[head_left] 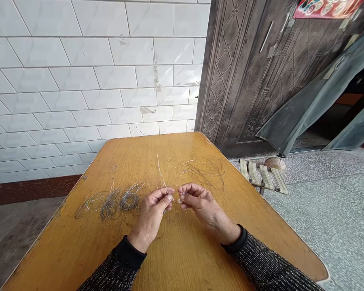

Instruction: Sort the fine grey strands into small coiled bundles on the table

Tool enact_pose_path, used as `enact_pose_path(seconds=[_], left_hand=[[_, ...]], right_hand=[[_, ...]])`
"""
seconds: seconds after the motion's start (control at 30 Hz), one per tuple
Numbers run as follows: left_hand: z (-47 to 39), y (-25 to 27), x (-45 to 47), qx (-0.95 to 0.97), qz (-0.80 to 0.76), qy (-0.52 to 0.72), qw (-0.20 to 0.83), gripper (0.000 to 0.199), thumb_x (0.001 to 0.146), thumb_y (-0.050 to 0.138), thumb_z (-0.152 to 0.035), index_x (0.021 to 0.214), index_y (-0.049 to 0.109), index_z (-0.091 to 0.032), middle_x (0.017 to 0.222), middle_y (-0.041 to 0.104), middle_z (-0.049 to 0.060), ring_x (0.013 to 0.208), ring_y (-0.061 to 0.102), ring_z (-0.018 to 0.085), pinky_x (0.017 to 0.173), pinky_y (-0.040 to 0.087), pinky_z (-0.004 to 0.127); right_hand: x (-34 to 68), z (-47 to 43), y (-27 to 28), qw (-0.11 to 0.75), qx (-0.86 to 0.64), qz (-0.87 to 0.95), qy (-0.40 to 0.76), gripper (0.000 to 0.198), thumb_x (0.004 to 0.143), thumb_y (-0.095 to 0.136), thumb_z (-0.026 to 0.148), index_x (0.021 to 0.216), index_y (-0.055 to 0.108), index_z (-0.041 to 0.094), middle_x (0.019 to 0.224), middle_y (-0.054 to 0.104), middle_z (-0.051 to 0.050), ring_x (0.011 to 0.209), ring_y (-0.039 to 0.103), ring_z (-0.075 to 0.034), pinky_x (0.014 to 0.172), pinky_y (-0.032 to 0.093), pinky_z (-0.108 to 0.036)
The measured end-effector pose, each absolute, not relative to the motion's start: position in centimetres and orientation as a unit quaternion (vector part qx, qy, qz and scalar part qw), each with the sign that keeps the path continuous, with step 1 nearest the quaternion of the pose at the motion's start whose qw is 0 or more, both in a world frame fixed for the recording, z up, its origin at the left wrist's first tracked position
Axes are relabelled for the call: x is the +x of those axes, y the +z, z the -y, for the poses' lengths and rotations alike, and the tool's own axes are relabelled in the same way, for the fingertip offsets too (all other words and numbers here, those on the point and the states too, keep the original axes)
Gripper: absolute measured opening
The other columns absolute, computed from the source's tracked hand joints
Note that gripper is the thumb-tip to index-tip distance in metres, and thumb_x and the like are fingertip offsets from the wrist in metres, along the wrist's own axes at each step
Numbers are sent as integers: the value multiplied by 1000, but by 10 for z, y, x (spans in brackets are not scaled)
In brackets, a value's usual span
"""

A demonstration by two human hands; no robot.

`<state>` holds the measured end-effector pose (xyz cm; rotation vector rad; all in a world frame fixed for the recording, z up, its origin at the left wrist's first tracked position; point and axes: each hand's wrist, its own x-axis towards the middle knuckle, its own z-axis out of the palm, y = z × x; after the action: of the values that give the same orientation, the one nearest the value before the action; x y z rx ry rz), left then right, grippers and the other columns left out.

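Observation:
My left hand (154, 214) and my right hand (202, 204) are close together above the middle of the wooden table. Both pinch a thin pale wire (159, 169) between thumb and fingers; one length of it stands up and away from the left fingertips toward the far side. A small loop of it seems to span the gap between the hands, though it is too fine to trace fully. Left of my left hand lie coiled bundles of thin grey wire (129, 199). Beyond my right hand, loose wire strands (204, 167) are spread on the tabletop.
The table (194, 258) stands near a white tiled wall (103, 76). At the back right is a dark carved door (242, 72) with a grey-green curtain (315, 89) beside it. A folding stool with striped straps (263, 176) stands on the speckled floor to the right.

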<state>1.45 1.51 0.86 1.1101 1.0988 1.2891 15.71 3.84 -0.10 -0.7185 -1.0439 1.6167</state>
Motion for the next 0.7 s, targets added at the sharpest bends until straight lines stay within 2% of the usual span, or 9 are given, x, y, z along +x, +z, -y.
enact_pose_path(seconds=[0.17, 0.33, 0.53, 0.7], left_hand=[[-15, 12, 15, 489, -472, 526, 512, 16, 68, 60, -25, 78, 68, -15, 56, 53, -2, 53, 45, 11, 54, 34, 25], [-13, 14, 16, 518, -491, 514, 475, 16, 69, 58, -22, 78, 69, -15, 54, 50, -2, 52, 42, 11, 52, 33, 24], [-10, 10, 19, 560, -475, 477, 483, 17, 71, 57, -22, 82, 69, -16, 53, 49, -2, 51, 42, 11, 49, 32, 23], [-9, 13, 19, 551, -462, 466, 516, 17, 73, 57, -29, 75, 67, -15, 60, 54, 0, 56, 48, 12, 54, 37, 24]], right_hand=[[159, -39, -1, 507, -309, 452, 666, 18, 58, 75, 26, 69, 64, 17, 65, 58, 3, 56, 53, -7, 52, 44, -20], [163, -42, 4, 483, -334, 515, 624, 25, 63, 72, 31, 83, 63, 19, 71, 58, 2, 61, 52, -8, 53, 40, -20], [166, -47, -3, 495, -378, 632, 460, 11, 71, 63, 28, 66, 60, 19, 59, 54, 3, 53, 44, -9, 51, 33, -23], [168, -43, -4, 497, -410, 695, 321, 9, 74, 57, 20, 65, 59, 20, 59, 54, 3, 53, 45, -10, 51, 32, -23]])
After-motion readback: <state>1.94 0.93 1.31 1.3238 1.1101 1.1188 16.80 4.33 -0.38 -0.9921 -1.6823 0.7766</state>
